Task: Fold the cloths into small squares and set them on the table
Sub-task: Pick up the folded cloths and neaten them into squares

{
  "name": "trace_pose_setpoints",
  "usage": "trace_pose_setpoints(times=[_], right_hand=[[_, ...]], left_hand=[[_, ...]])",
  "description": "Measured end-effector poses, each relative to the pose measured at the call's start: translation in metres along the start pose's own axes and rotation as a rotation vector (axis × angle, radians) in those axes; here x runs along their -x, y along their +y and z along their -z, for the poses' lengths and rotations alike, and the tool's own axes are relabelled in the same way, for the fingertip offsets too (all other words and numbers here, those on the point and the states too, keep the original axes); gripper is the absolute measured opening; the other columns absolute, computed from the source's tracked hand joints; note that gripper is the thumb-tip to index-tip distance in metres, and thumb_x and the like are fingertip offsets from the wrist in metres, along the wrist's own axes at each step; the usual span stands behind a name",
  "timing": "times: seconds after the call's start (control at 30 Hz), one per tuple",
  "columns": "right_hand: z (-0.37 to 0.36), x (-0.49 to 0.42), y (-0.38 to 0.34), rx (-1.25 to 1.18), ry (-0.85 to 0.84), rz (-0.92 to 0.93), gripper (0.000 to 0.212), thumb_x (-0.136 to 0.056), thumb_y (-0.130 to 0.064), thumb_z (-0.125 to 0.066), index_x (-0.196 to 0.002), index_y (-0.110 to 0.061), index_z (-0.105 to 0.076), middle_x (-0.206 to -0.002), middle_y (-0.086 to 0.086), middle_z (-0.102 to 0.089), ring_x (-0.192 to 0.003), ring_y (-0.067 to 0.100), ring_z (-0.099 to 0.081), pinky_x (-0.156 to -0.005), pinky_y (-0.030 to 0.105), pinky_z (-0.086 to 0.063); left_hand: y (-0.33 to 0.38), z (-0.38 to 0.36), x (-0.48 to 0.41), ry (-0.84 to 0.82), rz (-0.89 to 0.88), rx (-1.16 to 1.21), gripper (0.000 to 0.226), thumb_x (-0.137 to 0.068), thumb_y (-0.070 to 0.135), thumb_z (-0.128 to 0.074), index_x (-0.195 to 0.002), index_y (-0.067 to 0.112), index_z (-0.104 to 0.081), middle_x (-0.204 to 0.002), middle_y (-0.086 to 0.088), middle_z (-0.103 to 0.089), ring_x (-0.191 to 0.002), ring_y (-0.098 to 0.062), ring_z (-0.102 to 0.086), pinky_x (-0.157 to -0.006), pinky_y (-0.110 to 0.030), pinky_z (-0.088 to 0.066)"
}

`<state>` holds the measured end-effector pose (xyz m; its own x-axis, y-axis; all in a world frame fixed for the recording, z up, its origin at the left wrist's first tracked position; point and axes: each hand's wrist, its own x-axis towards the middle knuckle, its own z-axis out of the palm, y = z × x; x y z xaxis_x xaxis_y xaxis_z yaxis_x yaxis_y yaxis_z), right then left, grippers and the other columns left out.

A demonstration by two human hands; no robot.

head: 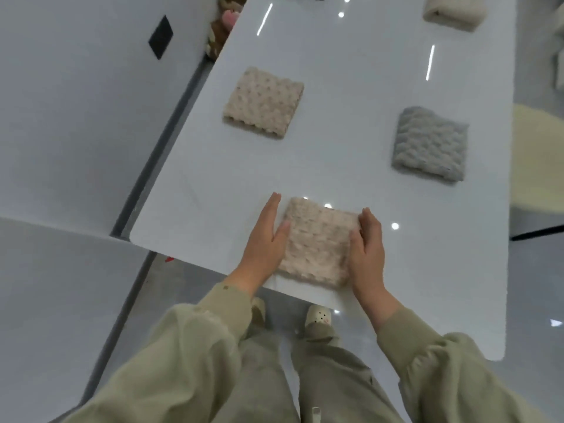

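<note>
**Two hands square up a folded beige cloth at the near edge of a white table**

Head camera, looking down: a glossy white table [351,71] fills the middle of the view, with the person standing at its near edge.

A beige cloth [317,242] with a bumpy pile lies flat on the table at that near edge, folded into a small square. The left hand [265,236] lies along the cloth's left side, fingers straight and together and holding nothing, the thumb resting on top of the cloth. The right hand [367,248] presses against the cloth's right side, fingers nearly straight along the edge, the thumb on top. Whether any fingertips reach under the cloth cannot be told.

Three more folded squares lie on the table:
- a second beige cloth [264,102] toward the table's left edge, farther in;
- a grey cloth [430,143] toward the table's right edge;
- a cream cloth [453,10] at the table's far end, on the right, partly cut off by the frame.

Olive-green sleeves [189,346] cover both arms. Below the table's near edge, pale shoes [317,319] stand on a grey floor.
</note>
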<state>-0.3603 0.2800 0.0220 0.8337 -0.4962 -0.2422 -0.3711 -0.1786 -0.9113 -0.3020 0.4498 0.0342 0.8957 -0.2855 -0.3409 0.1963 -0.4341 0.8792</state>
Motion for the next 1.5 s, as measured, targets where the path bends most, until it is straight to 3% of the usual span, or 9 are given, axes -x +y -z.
trace_pose_setpoints(times=[0.27, 0.47, 0.63, 0.7, 0.8, 0.93, 1.07, 1.23, 1.5], right_hand=[[-0.018, 0.009, 0.002, -0.137, 0.185, -0.057, 0.045, -0.097, -0.021, -0.045, -0.14, -0.013, -0.036, -0.135, -0.008, -0.045, -0.121, -0.001, -0.044, -0.099, 0.01, -0.035], [-0.018, 0.01, 0.0, -0.078, 0.175, -0.037, 0.058, -0.087, -0.035, -0.041, -0.14, -0.013, -0.037, -0.133, -0.012, -0.043, -0.12, -0.002, -0.042, -0.095, 0.005, -0.033], [-0.017, 0.014, -0.002, -0.058, 0.132, -0.041, 0.057, -0.087, -0.035, -0.04, -0.14, -0.014, -0.037, -0.136, -0.009, -0.044, -0.12, -0.004, -0.042, -0.095, 0.002, -0.032], [-0.02, 0.017, -0.004, -0.025, 0.108, -0.04, 0.058, -0.087, -0.034, -0.038, -0.141, -0.014, -0.035, -0.142, -0.005, -0.041, -0.127, 0.004, -0.04, -0.101, 0.008, -0.032], [-0.019, 0.018, -0.006, 0.004, 0.105, -0.046, 0.061, -0.086, -0.036, -0.038, -0.143, -0.014, -0.032, -0.147, -0.001, -0.037, -0.133, 0.01, -0.036, -0.11, 0.024, -0.03], [-0.01, 0.011, -0.009, 0.042, 0.078, -0.059, 0.053, -0.096, -0.027, -0.043, -0.145, -0.013, -0.028, -0.147, 0.003, -0.036, -0.134, 0.014, -0.037, -0.112, 0.032, -0.031], [-0.001, 0.004, -0.016, 0.209, 0.032, 0.007, 0.054, -0.097, -0.025, -0.044, -0.146, -0.016, -0.024, -0.154, 0.001, -0.022, -0.141, 0.013, -0.021, -0.114, 0.026, -0.018], [-0.008, -0.007, -0.032, 0.522, -0.104, 0.163, 0.059, -0.092, -0.027, -0.049, -0.145, -0.013, -0.028, -0.157, 0.005, -0.012, -0.144, 0.019, -0.011, -0.119, 0.042, -0.006], [-0.066, -0.027, -0.068, 0.702, -0.178, 0.365, 0.058, -0.09, -0.03, -0.048, -0.143, -0.01, -0.032, -0.158, 0.008, -0.011, -0.146, 0.021, -0.006, -0.116, 0.042, 0.002]], left_hand=[[-0.004, -0.01, -0.011, -0.075, -0.042, 0.14, 0.048, -0.101, 0.022, -0.036, -0.148, 0.018, -0.024, -0.15, 0.011, -0.028, -0.138, 0.0, -0.025, -0.114, -0.019, -0.021], [-0.008, -0.012, -0.014, -0.062, -0.099, 0.116, 0.048, -0.101, 0.019, -0.037, -0.147, 0.016, -0.025, -0.147, 0.012, -0.028, -0.139, -0.002, -0.025, -0.112, -0.012, -0.02], [-0.009, -0.01, -0.013, -0.045, -0.073, 0.138, 0.048, -0.101, 0.02, -0.038, -0.147, 0.017, -0.025, -0.151, 0.008, -0.028, -0.139, -0.003, -0.025, -0.114, -0.02, -0.022], [-0.009, -0.014, -0.012, -0.059, -0.089, 0.101, 0.049, -0.101, 0.02, -0.037, -0.148, 0.016, -0.024, -0.152, 0.006, -0.027, -0.14, -0.004, -0.024, -0.114, -0.019, -0.02], [-0.007, -0.014, -0.011, -0.078, -0.122, -0.001, 0.051, -0.101, 0.019, -0.036, -0.149, 0.015, -0.02, -0.154, 0.004, -0.023, -0.142, -0.006, -0.02, -0.116, -0.021, -0.017], [-0.002, -0.006, -0.01, -0.095, -0.162, -0.156, 0.054, -0.1, 0.022, -0.038, -0.149, 0.017, -0.016, -0.157, 0.002, -0.017, -0.143, -0.008, -0.014, -0.118, -0.025, -0.013], [0.003, 0.004, -0.011, -0.093, -0.232, -0.375, 0.056, -0.1, 0.028, -0.038, -0.15, 0.018, -0.016, -0.158, 0.002, -0.009, -0.144, -0.009, -0.009, -0.116, -0.024, -0.009], [0.002, 0.018, -0.011, -0.048, -0.306, -0.913, 0.057, -0.1, 0.032, -0.032, -0.151, 0.016, -0.01, -0.159, -0.006, 0.001, -0.146, -0.021, 0.004, -0.119, -0.044, -0.005], [-0.004, 0.072, -0.03, 0.049, -0.27, -1.064, 0.062, -0.099, 0.036, -0.03, -0.151, 0.021, 0.002, -0.158, -0.004, 0.012, -0.145, -0.022, 0.015, -0.116, -0.043, 0.006]])
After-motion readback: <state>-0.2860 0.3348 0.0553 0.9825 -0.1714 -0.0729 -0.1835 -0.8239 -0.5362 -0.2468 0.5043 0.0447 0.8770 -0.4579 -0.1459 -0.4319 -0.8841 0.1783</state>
